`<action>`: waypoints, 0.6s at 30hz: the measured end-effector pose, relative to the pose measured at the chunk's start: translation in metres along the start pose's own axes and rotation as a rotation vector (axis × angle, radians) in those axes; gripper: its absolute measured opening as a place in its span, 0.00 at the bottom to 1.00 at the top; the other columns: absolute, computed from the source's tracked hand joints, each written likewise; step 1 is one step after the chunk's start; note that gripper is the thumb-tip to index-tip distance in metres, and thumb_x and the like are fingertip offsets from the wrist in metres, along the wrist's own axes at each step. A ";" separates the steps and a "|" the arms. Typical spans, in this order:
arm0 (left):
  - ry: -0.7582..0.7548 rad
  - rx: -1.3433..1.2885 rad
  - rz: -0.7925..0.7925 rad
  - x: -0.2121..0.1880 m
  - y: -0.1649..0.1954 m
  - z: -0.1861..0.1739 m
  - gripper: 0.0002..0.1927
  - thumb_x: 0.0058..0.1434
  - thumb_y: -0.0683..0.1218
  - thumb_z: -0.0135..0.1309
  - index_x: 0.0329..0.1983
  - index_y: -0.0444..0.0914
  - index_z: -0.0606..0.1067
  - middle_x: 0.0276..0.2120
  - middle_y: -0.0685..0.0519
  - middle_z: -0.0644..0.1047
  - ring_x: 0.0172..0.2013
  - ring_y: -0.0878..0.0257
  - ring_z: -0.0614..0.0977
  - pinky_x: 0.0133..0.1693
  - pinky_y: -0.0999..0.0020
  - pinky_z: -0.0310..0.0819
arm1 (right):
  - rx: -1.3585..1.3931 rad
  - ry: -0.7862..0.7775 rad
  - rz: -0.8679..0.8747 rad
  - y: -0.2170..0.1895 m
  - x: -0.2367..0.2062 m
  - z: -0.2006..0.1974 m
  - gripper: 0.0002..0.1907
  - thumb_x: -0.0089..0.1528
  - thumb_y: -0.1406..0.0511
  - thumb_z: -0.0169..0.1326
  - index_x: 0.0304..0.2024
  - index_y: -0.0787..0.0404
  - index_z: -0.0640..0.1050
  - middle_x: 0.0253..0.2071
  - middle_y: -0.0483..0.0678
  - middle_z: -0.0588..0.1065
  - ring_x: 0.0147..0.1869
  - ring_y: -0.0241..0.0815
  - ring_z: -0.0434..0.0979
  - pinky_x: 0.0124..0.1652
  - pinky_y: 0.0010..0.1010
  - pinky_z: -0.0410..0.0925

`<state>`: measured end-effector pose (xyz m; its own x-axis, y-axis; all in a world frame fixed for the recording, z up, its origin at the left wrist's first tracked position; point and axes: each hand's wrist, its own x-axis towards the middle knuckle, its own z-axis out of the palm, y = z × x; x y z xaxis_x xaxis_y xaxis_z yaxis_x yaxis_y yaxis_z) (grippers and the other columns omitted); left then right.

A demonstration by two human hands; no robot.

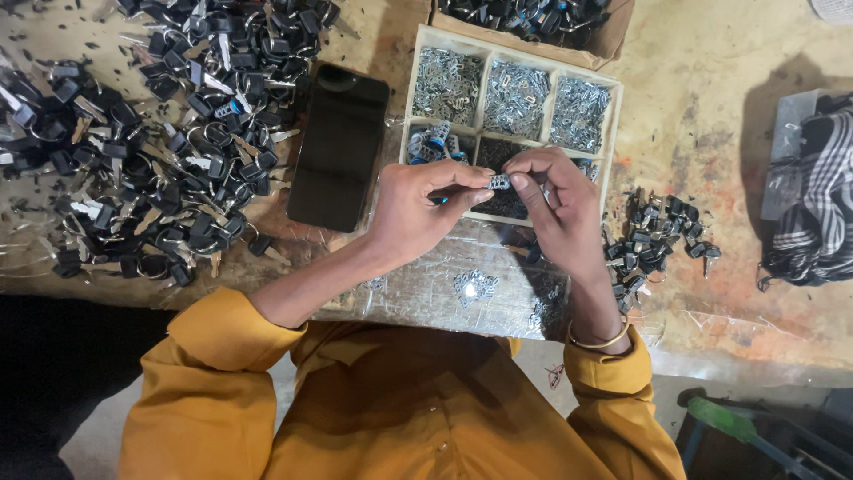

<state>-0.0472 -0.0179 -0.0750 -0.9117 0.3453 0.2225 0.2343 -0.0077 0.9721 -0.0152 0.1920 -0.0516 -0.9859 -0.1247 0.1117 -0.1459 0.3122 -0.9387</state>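
Note:
My left hand (418, 209) and my right hand (555, 209) meet over the front of a white compartment tray (613, 133). Between their fingertips they pinch a small silver metal part (499, 182). A bit of blue shows under my left fingers; what it is I cannot tell. The tray's back compartments hold several small silver metal pieces (518, 96), and a front-left compartment holds blue-and-silver parts (431, 142). A dark compartment lies right under my hands. Both sleeves are mustard yellow, and a gold bangle (601, 340) circles my right wrist.
A big heap of black-headed keys (160, 133) covers the left of the worn bench. A black phone (339, 147) lies beside the tray. A smaller pile of black keys (653, 240) sits right of my hand. A cardboard box (604, 40) stands behind, checked cloth (813, 213) far right. Loose silver bits (475, 286) lie on foil.

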 end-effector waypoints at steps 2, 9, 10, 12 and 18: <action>-0.001 0.013 -0.004 0.000 0.000 0.000 0.08 0.61 0.35 0.64 0.43 0.34 0.82 0.43 0.48 0.85 0.44 0.61 0.89 0.44 0.72 0.88 | -0.094 0.005 -0.035 -0.004 0.000 0.001 0.05 0.71 0.74 0.54 0.49 0.68 0.76 0.50 0.51 0.76 0.54 0.39 0.76 0.54 0.28 0.69; 0.019 0.053 0.028 0.000 -0.002 0.000 0.07 0.60 0.35 0.65 0.42 0.34 0.82 0.42 0.49 0.85 0.43 0.61 0.89 0.43 0.71 0.88 | -0.380 -0.082 -0.132 -0.022 0.005 -0.007 0.11 0.67 0.76 0.56 0.52 0.65 0.79 0.52 0.54 0.79 0.55 0.47 0.81 0.52 0.33 0.72; 0.021 0.043 0.032 0.000 -0.002 0.000 0.07 0.61 0.35 0.64 0.42 0.34 0.82 0.43 0.48 0.85 0.43 0.61 0.89 0.43 0.71 0.88 | -0.404 -0.115 -0.136 -0.023 0.005 -0.012 0.14 0.67 0.78 0.54 0.55 0.65 0.79 0.55 0.54 0.79 0.58 0.49 0.80 0.54 0.35 0.72; 0.023 0.022 0.038 -0.001 -0.004 0.000 0.07 0.61 0.34 0.64 0.42 0.34 0.82 0.44 0.48 0.85 0.45 0.60 0.89 0.44 0.71 0.88 | -0.594 -0.007 -0.131 -0.023 0.006 -0.017 0.17 0.66 0.76 0.58 0.58 0.65 0.79 0.55 0.55 0.79 0.55 0.49 0.79 0.53 0.35 0.72; 0.023 -0.054 0.039 -0.003 -0.007 0.001 0.08 0.63 0.34 0.63 0.45 0.34 0.81 0.46 0.47 0.84 0.46 0.61 0.88 0.47 0.71 0.88 | -0.728 -0.095 -0.108 -0.035 -0.029 -0.054 0.09 0.59 0.69 0.68 0.42 0.57 0.84 0.35 0.46 0.79 0.39 0.44 0.78 0.42 0.35 0.69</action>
<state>-0.0462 -0.0178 -0.0825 -0.9099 0.3218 0.2617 0.2520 -0.0720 0.9650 0.0145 0.2352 -0.0045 -0.9564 -0.2609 0.1312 -0.2918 0.8350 -0.4666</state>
